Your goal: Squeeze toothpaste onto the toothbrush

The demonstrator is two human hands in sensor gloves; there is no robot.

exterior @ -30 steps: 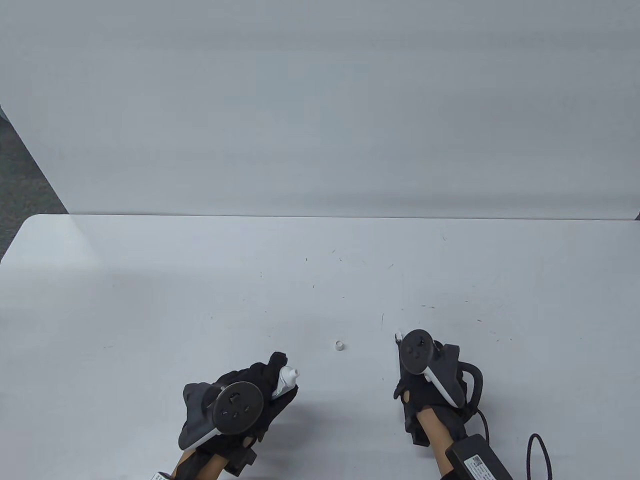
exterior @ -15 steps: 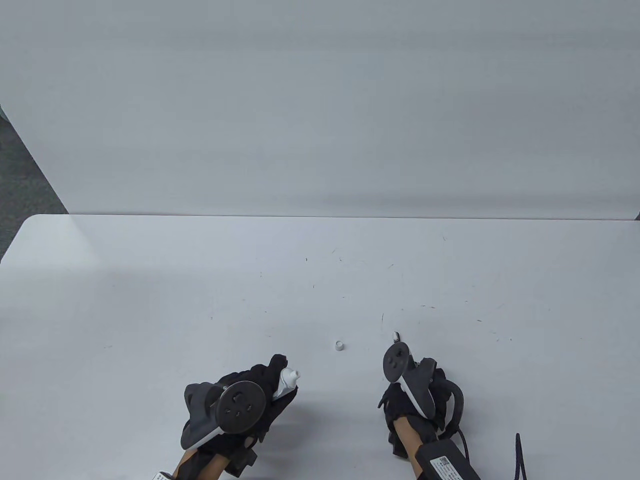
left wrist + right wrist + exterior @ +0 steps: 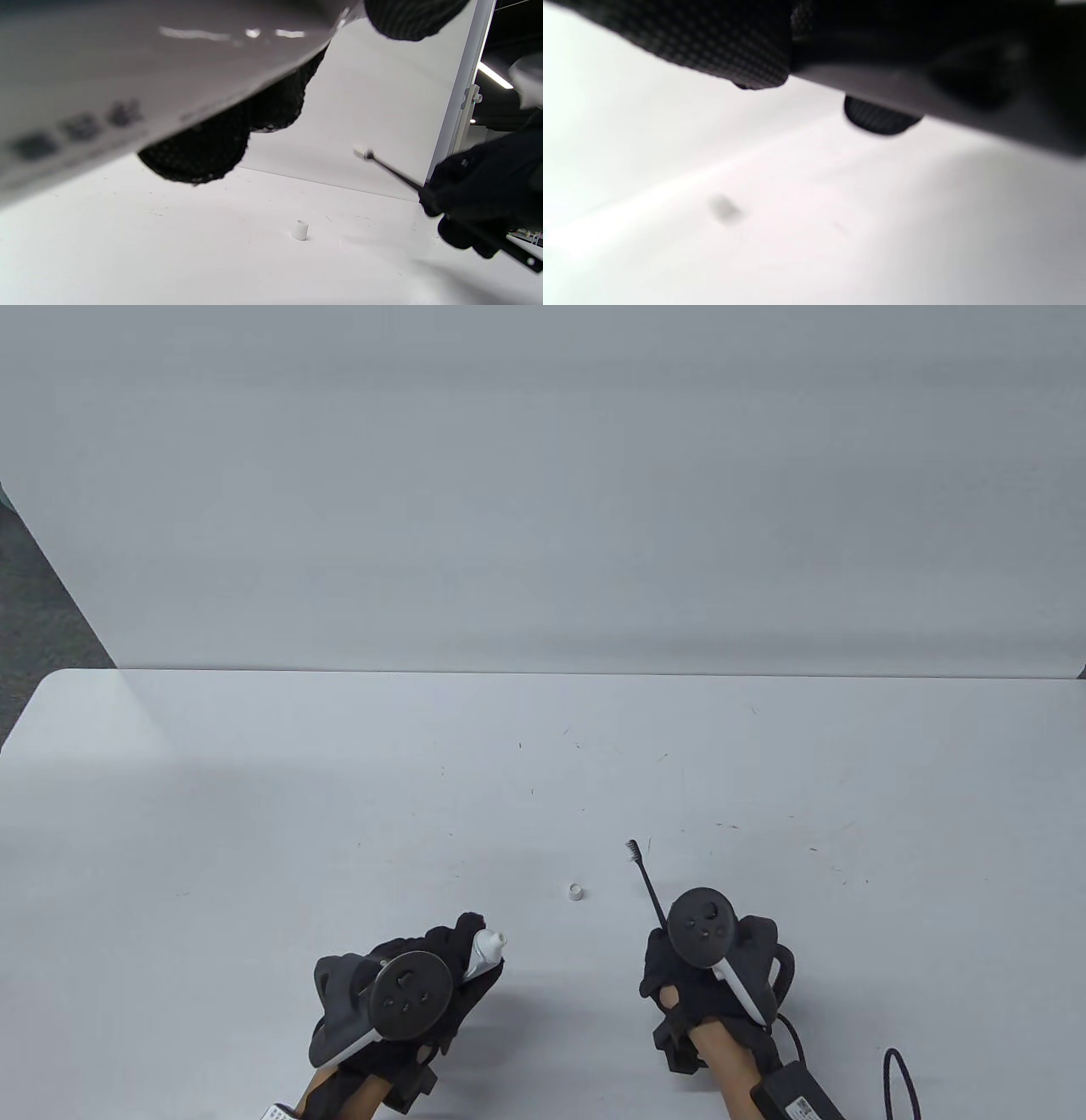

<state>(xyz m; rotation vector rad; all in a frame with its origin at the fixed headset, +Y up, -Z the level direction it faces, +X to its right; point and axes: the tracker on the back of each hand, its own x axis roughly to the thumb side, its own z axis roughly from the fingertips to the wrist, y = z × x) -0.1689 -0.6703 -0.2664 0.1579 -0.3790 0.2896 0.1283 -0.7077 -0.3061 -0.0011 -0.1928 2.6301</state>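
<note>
My left hand [image 3: 450,963] grips a white toothpaste tube [image 3: 484,950] with its open nozzle pointing up and right; the tube fills the top left of the left wrist view [image 3: 127,76]. My right hand [image 3: 670,967] holds a thin black toothbrush [image 3: 646,884] by the handle, its small head pointing away and to the left above the table. The toothbrush also shows in the left wrist view [image 3: 390,169], head raised. The right wrist view is blurred and shows only dark glove and the handle [image 3: 925,93].
The small white cap [image 3: 576,891] of the tube stands on the white table [image 3: 339,797] between the hands, also seen in the left wrist view [image 3: 300,230]. A black cable [image 3: 891,1069] and a power brick [image 3: 797,1099] lie at the bottom right.
My right hand has turned and pulled back toward the near edge, so the toothbrush shaft and head now stick out up and to the left. The left hand and tube have hardly moved.
</note>
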